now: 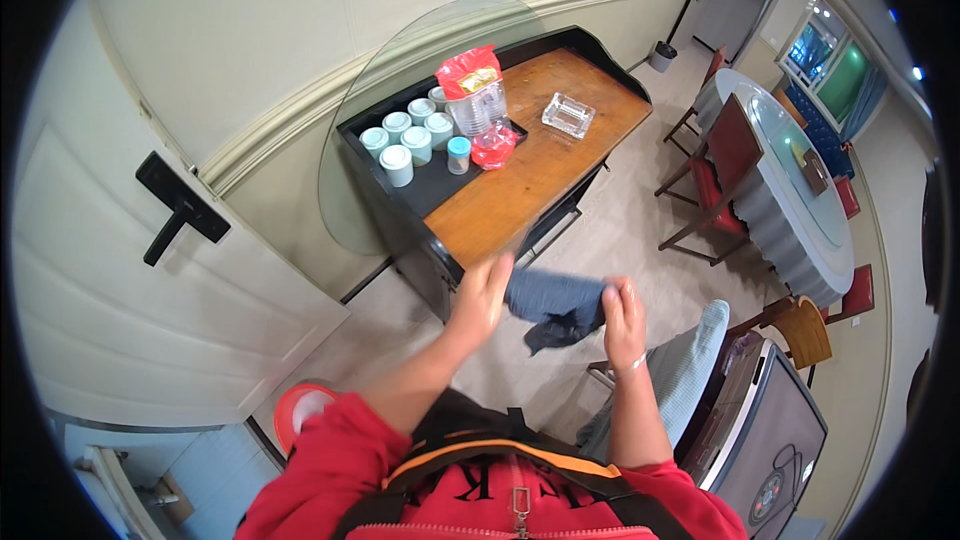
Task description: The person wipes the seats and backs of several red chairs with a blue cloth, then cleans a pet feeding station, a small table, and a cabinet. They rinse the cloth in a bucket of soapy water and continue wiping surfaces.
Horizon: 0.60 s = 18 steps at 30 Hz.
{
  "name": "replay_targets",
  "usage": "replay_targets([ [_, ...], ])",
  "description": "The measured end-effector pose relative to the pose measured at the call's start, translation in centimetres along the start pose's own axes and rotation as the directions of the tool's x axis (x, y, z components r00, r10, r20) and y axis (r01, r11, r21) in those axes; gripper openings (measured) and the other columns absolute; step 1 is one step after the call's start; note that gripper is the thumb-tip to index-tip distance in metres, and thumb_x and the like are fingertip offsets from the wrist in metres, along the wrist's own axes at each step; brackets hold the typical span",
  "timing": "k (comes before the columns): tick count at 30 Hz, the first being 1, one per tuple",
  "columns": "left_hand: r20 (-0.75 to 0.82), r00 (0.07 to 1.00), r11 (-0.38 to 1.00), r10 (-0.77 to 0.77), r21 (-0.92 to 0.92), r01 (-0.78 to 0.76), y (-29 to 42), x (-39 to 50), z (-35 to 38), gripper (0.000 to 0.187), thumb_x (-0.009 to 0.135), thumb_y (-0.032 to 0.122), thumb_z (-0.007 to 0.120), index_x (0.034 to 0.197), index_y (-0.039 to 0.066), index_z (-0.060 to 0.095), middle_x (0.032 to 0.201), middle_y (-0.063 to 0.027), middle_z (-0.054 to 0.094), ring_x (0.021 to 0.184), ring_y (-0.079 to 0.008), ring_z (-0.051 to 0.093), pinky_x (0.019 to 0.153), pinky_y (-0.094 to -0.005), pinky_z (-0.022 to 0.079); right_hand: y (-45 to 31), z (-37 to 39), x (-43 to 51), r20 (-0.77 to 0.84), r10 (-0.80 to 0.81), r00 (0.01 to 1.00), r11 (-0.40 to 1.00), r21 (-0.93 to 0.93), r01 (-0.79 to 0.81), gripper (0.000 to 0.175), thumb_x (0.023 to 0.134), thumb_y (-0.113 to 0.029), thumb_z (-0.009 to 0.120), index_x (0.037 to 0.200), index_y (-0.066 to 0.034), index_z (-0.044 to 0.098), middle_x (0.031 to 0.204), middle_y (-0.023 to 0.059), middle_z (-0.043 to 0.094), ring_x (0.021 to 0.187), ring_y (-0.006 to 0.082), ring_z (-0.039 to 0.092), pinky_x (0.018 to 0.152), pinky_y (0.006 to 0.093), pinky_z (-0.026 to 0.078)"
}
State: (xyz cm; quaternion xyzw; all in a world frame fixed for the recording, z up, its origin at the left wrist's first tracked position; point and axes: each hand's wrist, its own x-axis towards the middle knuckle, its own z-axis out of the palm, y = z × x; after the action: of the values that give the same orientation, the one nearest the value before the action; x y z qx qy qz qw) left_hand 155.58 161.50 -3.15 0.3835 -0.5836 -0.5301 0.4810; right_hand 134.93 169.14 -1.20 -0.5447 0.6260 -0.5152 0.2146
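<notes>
A dark blue-grey cloth (556,298) hangs stretched between my two hands, its darker lower part drooping in a loose fold. My left hand (484,294) grips its left end, close to the front edge of a wooden-topped sideboard (517,187). On the right end my right hand (624,321) is closed, thumb up along the fabric. The cloth is blurred and held clear of the sideboard, above the floor.
On the sideboard stand several pale lidded canisters (396,165), a blue-capped jar (458,155), a red-and-clear bag of plastic cups (476,97) and a glass ashtray (568,115). A round glass sheet (352,187) leans behind. At right are a chair (720,172) and covered table (787,217); at left, a door (150,315).
</notes>
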Motion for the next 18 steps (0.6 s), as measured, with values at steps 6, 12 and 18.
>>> replay_targets([
  [6, 0.325, 0.89, 0.683, -0.319, -0.573, 0.454, 4.3, 14.7, 5.4, 0.05, 0.094, 0.055, 0.048, 0.083, 0.008, 0.059, 0.072, -0.003, 0.06, 0.063, -0.0129, 0.058, 0.061, -0.0306, 0.051, 0.0, -4.3, 8.3, 0.543, 0.192, 0.817, 0.862, 0.304, -0.405, 0.029, 0.09, -0.027, 0.064, 0.103, -0.0012, 0.061, 0.09, -0.0005, 0.061, 0.078, 0.0082, 0.055, 0.072, 0.0246, 0.045],
  [12, 0.852, 0.45, 0.287, -0.268, -0.375, 0.881, 1.7, 19.1, 8.1, 0.08, 0.091, 0.066, 0.036, 0.128, -0.003, 0.05, 0.123, -0.0155, 0.059, 0.111, -0.0266, 0.058, 0.1, -0.0397, 0.043, 1.6, -7.5, 17.3, 0.507, 0.288, 0.813, 0.523, 0.628, -0.577, 0.026, 0.09, -0.019, 0.064, 0.102, 0.0043, 0.063, 0.091, 0.0076, 0.068, 0.077, 0.014, 0.065, 0.072, 0.028, 0.054],
  [18, 0.85, 0.516, 0.355, -0.103, -0.453, 0.818, -0.8, 24.4, 10.5, 0.047, 0.092, 0.023, 0.062, 0.128, -0.002, 0.048, 0.119, -0.0128, 0.06, 0.109, -0.0207, 0.059, 0.097, -0.0376, 0.047, 4.0, -8.4, 24.5, 0.175, 0.173, 0.969, 0.674, 0.696, -0.246, 0.049, 0.094, -0.039, 0.056, 0.117, 0.0036, 0.056, 0.112, 0.0111, 0.064, 0.099, 0.0183, 0.063, 0.088, 0.031, 0.05],
])
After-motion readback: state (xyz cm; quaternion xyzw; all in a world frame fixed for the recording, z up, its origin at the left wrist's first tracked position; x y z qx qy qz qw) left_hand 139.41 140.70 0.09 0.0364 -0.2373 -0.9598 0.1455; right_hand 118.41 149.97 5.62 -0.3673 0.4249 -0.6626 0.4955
